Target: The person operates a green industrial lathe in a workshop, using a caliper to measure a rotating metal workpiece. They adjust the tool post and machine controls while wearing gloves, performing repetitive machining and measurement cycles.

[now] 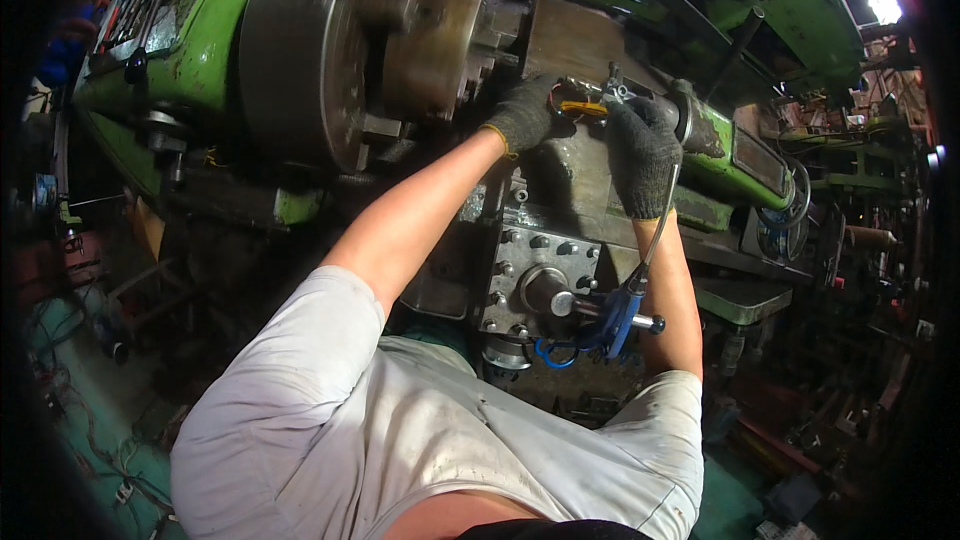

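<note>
Both my hands wear dark grey knit gloves and reach out over the lathe. My left hand point(525, 118) is closed at the left end of a slim tool with a yellow part point(583, 108), just right of the workpiece. Beside the tool's right end is my right hand point(643, 155), its fingers bent together near a small shiny metal piece point(620, 92); what they grip is hidden. Left of my hands, the large round chuck point(300, 55) holds a thick brownish metal cylinder point(430, 40). Both look smeared by motion.
Nearer me stands the square tool post point(510, 280) with several bolts and a central lever. A blue air gun point(618, 320) with a long thin nozzle hangs there beside my right forearm. The green tailstock point(730, 170) with its handwheel point(795, 195) lies to the right.
</note>
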Available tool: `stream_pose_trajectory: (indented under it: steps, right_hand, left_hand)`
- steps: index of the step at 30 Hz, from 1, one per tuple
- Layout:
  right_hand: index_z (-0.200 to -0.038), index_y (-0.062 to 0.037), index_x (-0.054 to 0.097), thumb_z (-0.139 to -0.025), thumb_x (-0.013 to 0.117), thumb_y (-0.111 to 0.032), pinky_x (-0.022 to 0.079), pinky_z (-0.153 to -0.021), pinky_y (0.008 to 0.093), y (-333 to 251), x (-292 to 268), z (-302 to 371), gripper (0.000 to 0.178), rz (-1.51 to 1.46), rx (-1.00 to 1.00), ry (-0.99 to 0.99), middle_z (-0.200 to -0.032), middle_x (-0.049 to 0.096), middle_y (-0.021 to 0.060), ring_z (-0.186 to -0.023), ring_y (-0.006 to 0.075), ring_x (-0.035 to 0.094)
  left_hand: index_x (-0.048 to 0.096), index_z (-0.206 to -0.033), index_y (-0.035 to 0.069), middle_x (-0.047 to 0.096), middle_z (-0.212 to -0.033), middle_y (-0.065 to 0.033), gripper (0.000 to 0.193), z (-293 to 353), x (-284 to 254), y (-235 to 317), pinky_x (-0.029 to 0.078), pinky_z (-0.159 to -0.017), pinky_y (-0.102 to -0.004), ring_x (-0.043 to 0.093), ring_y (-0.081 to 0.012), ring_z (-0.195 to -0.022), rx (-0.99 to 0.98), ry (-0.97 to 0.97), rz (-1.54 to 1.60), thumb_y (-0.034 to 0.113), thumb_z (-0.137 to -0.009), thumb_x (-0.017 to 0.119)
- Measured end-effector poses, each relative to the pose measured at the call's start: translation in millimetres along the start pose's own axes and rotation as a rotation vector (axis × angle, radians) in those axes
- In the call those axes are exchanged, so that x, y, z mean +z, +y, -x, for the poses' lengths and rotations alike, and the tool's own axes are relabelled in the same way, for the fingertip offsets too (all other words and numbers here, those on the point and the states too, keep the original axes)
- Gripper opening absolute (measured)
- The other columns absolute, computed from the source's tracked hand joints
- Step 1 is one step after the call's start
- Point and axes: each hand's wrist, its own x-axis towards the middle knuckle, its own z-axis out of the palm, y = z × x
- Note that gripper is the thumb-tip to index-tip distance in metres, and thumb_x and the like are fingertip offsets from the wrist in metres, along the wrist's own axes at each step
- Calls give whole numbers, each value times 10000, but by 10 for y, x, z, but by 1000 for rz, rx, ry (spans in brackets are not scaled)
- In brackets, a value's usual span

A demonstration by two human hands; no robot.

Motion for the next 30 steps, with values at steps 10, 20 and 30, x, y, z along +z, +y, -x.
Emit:
stream_pose_trajectory:
  steps: [10,20,30]
  right_hand:
    - [-1169,-107,765,-859,686,-12,595,-807,469,-5,121,80,333,-88,-50,-157,-1111,709,171,-961,377,713]
    - [-1124,-101,778,-852,711,-8,600,-861,461,4,84,57,295,-18,-17,-87,-1129,726,165,-1011,367,723]
    - [-1030,-83,770,-859,737,-54,553,-881,492,75,-67,-152,176,21,43,146,-983,718,155,-965,384,686]
  left_hand:
    - [701,-1254,57,730,-1242,-178,426,47,-26,0,552,-1000,-409,698,-312,-1150,39,-12,20,-30,-841,762]
    - [726,-1170,104,713,-1172,-185,508,-21,2,-169,555,-960,-481,687,-395,-1107,138,50,-100,283,-736,920]
    - [662,-1364,90,705,-1280,-188,630,-40,-94,199,542,-1038,-404,680,-326,-1186,-15,64,-68,44,-771,873]
